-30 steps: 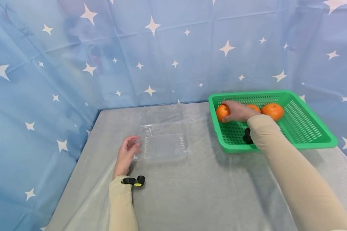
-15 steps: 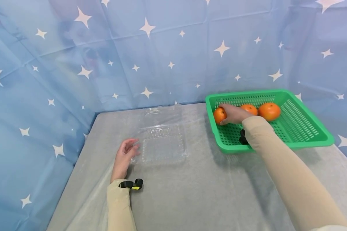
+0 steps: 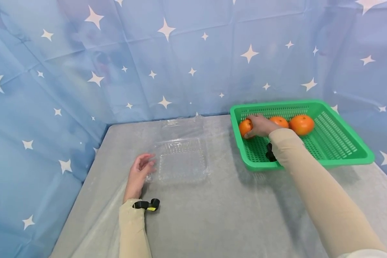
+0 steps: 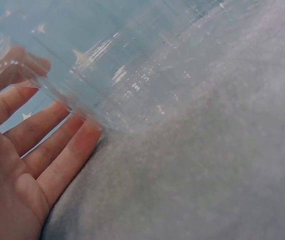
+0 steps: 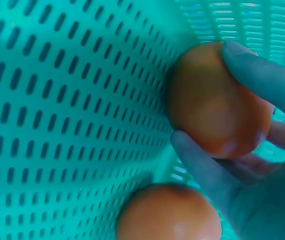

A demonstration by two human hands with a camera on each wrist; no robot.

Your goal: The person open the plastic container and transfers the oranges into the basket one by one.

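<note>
Our right hand [image 3: 260,126] curls thumb and fingers [image 5: 262,75] round an orange [image 3: 245,127] lying in the near-left corner of the green basket [image 3: 342,150], against its wall. We judge the orange firm, smooth and light, best cupped round its middle. Two more oranges [image 3: 301,124] sit just beside it, and the basket wall crowds the fingers. Our left hand [image 3: 138,175], fingers relaxed, touches the edge of the open clear box [image 3: 182,164] on the counter [image 3: 225,215], well apart.
</note>
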